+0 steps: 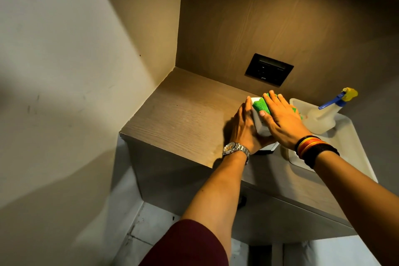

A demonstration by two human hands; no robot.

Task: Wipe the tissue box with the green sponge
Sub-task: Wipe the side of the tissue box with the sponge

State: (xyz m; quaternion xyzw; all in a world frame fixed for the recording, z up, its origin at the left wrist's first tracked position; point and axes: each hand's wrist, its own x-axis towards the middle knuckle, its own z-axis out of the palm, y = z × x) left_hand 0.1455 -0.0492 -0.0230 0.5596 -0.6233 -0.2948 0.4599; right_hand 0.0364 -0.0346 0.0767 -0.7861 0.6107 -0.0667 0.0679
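A white tissue box (260,124) stands on the wooden shelf (183,114), near the back wall. My left hand (244,129), with a watch on the wrist, lies flat against the box's left side and holds it. On top of the box my right hand (282,119) presses down the green sponge (260,104). The fingers cover most of the sponge; only its left part shows. Much of the box is hidden under both hands.
A white tray (354,149) sits right of the box and carries a clear spray bottle (323,119) with a blue and yellow trigger. A black socket panel (268,69) is set in the back wall. A plain wall closes the left side.
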